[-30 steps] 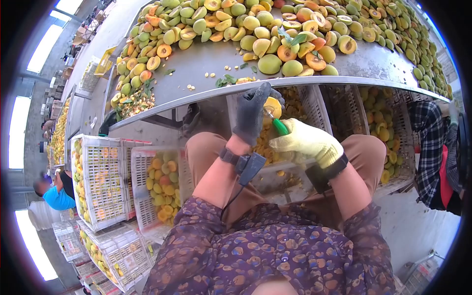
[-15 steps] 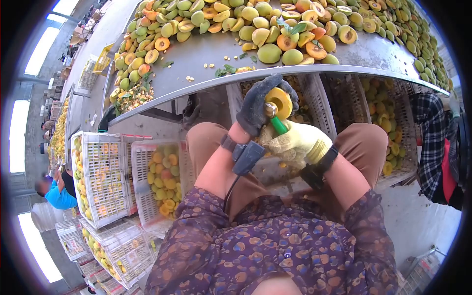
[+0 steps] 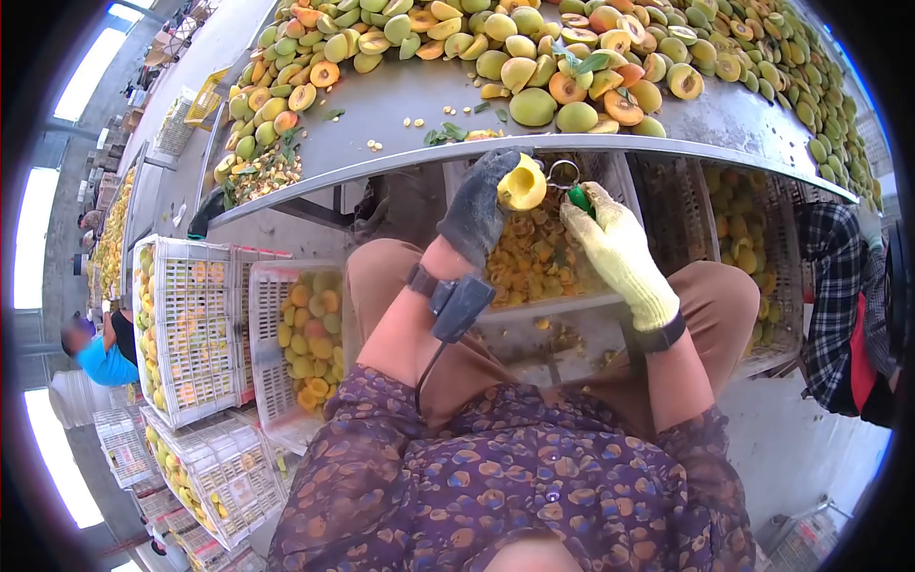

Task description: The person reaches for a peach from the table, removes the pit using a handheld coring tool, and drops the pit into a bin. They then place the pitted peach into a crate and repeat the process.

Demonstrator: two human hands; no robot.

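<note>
My left hand, in a dark grey glove, holds a yellow peach half with its hollow facing up and to the right. My right hand, in a pale yellow knit glove, grips a ring-bladed corer by its green handle. The corer's metal ring stands just right of the peach half, apart from it. Both hands are in front of the table's near edge, above a crate of cut yellow fruit pieces.
Halved and whole peaches are heaped on the metal table, with pits and leaves scattered there. White crates of fruit stand at my left. A person in plaid is at the right; another in blue is far left.
My right hand has drawn the corer away from the peach half, to the right and up. The left hand has shifted slightly left and turned the half. The crate of pieces below now shows more.
</note>
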